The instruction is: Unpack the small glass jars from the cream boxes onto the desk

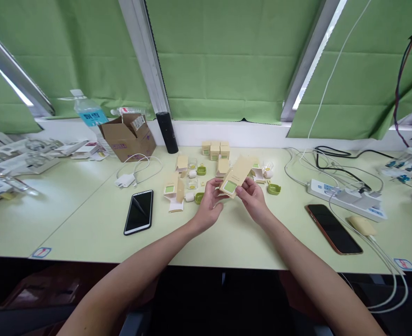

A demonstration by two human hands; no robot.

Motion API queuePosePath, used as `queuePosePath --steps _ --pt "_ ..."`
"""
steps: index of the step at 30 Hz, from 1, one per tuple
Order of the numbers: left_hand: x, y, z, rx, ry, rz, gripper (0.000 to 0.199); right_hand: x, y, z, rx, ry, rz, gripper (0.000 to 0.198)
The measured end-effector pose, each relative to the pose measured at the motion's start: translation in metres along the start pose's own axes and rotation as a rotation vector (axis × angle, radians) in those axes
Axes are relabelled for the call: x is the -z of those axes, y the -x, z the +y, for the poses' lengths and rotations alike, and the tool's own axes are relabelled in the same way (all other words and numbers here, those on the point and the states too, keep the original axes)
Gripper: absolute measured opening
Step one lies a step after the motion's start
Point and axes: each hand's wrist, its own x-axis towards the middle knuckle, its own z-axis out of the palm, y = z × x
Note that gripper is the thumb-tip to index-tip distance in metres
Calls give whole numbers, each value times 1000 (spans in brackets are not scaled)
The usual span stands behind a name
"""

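A pale green table is set against a white sill; green blinds are hung above it, parted by grey window posts. One small box, marked with a green square, is grasped by both the left hand and the right hand; it is held tilted above the middle of the table, between the fingertips. Three green trays, three clear cups and three white rolls can be counted around the hands; more beige boxes are grouped behind, their number partly hidden. Two phones are laid face up, one at each side; one cardboard box, one large bottle and one black cylinder are stood at the back left; one power strip is laid at the right, with white cables beside it. The front edge is crossed by both forearms; bare tabletop is shown between each forearm and the phone on its side; less room is left behind the hands, where the small things are crowded.
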Motion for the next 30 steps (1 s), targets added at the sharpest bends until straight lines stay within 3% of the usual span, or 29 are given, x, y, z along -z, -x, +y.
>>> queuePosePath --steps 10,14,17,23,27,30 --pt "-3 -1 4 43 -106 42 54 4 -1 1 24 124 -26 58" --pt "-4 1 11 72 -307 39 61 1 4 3 190 465 89 61" --pt "-4 2 9 127 -335 42 54 -2 9 3 337 698 69 54" --pt "2 -1 0 88 -291 93 55 -2 14 -10 548 825 -33 51" --pt "4 -3 -4 90 -260 117 55 -2 15 -18 762 958 27 34" --pt "5 -3 -6 80 -275 126 55 -2 15 -20 765 1050 73 24"
